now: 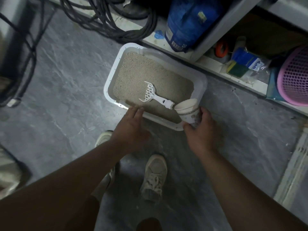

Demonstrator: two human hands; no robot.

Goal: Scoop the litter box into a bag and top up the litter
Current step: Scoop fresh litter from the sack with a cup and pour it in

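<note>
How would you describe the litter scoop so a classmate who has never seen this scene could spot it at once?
Find the white litter box on the grey floor. On the litter near its front edge lies the scoop, ahead of the left hand. Unlike the round cup beside it, it is flat, slotted and toothed.

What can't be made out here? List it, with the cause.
Head view only:
- Cup contents: tilted away, interior washed out.
- Blue bag label: blurred, top cut by the frame edge.
- Waste in the litter: too fine to tell.
- Right hand fingertips: hidden behind the cup.
</note>
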